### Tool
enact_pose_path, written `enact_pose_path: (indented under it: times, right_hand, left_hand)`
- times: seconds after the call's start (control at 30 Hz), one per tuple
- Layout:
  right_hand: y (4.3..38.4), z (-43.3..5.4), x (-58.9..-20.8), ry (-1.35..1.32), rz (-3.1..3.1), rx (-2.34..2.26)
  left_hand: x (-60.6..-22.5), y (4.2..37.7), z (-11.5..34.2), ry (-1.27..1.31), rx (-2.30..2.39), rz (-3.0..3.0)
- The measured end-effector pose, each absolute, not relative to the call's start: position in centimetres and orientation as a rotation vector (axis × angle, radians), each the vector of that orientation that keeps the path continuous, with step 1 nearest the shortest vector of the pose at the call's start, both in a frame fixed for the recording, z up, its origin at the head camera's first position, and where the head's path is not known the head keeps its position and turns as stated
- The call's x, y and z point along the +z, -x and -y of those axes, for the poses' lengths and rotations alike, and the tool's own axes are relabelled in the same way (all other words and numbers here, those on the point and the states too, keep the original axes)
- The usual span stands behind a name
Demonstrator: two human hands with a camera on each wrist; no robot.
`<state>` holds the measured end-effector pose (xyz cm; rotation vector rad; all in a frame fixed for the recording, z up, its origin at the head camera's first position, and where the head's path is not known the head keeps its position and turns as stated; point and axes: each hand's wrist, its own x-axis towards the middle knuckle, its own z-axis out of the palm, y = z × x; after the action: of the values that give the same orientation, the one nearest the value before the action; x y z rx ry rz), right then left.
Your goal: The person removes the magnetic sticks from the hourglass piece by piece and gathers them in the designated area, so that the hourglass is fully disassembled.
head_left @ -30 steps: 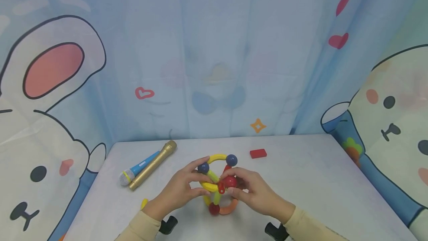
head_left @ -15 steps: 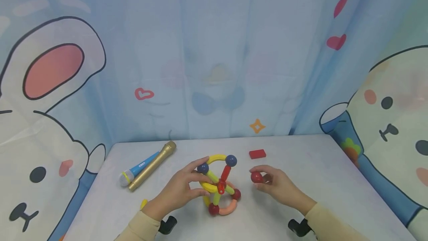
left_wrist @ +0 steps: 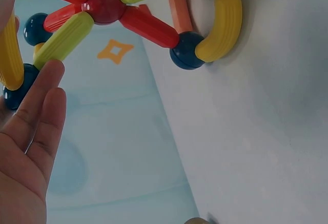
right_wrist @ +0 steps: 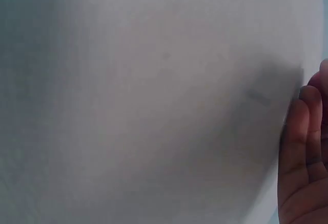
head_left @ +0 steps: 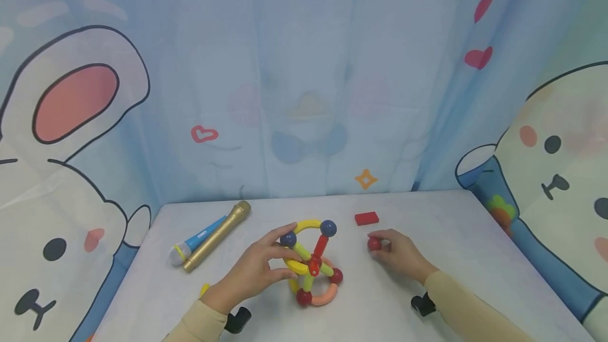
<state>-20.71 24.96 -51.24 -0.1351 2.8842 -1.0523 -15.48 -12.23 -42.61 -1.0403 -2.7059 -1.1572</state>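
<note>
Took red ball [head_left: 374,244] off ball-and-stick frame [head_left: 315,264]; carried to 3 o'clock of it, pinched in near-closed fingers of right hand [head_left: 404,257]. Held frame's 10 o'clock side with part-spread fingers of left hand [head_left: 254,271]. Left frame seemingly reduced.

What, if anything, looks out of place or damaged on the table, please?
Nothing stands out as spilled or damaged. The ball-and-rod model in the left hand looks intact. A yellow piece is mostly hidden behind the left wrist, so I cannot judge it.
</note>
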Motion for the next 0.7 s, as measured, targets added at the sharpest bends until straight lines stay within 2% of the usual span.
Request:
enact_pose_path:
  times: [0.7]
  right_hand:
    - [20.8,-25.26,-51.83,0.143,-2.909,-0.985]
  left_hand:
    - [-42.35,15.51,12.24,1.044,-1.173,2.705]
